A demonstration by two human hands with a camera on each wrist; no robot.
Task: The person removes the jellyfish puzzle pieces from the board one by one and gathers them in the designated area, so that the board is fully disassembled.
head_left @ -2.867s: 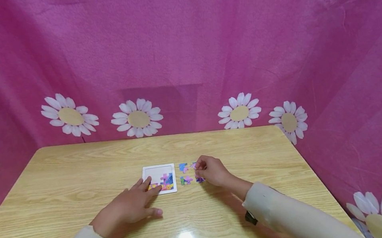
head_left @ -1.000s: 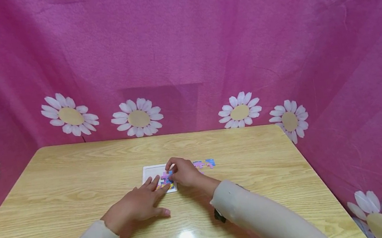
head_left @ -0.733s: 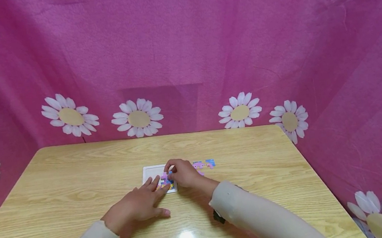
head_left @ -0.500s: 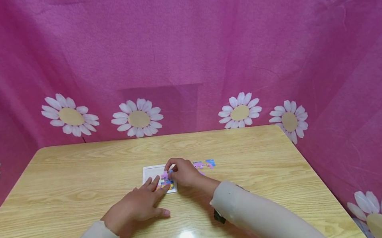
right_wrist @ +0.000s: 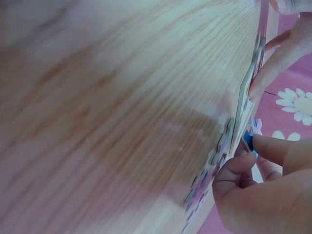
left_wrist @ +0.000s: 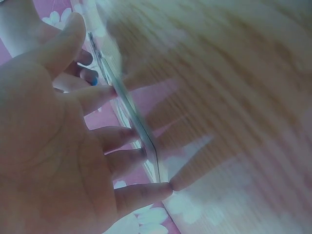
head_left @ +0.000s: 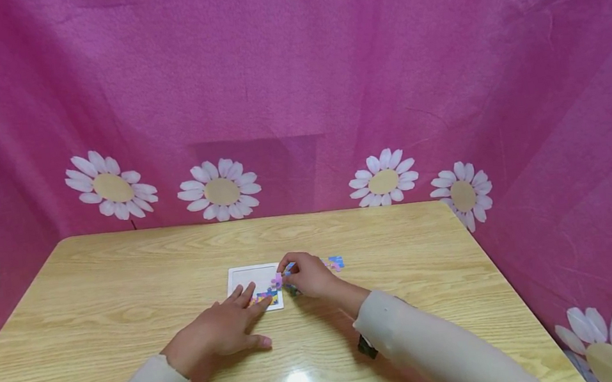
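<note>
A white puzzle tray (head_left: pixel 252 267) lies on the table, with blue and yellow puzzle pieces (head_left: pixel 267 298) along its near edge. My left hand (head_left: pixel 216 327) rests on the tray's near left part, fingers spread. In the left wrist view, its fingertips (left_wrist: pixel 163 189) reach the tray's edge. My right hand (head_left: pixel 308 276) pinches a pink and blue puzzle piece (head_left: pixel 276 281) between thumb and fingers, over the tray's right rim. The blue part of that piece (right_wrist: pixel 248 141) shows in the right wrist view. My fingers hide some of it.
Right of the tray lie loose puzzle pieces (head_left: pixel 336 262), partly hidden behind my right hand. In the right wrist view the loose pieces (right_wrist: pixel 200 187) form a row beside the tray. A pink cloth with daisies (head_left: pixel 281 91) hangs behind the wooden table (head_left: pixel 147 263).
My right hand went from the loose pieces to the tray's right side. Over the last half second it has drawn back rightward with the pink and blue piece. My left hand stays nearly still.
</note>
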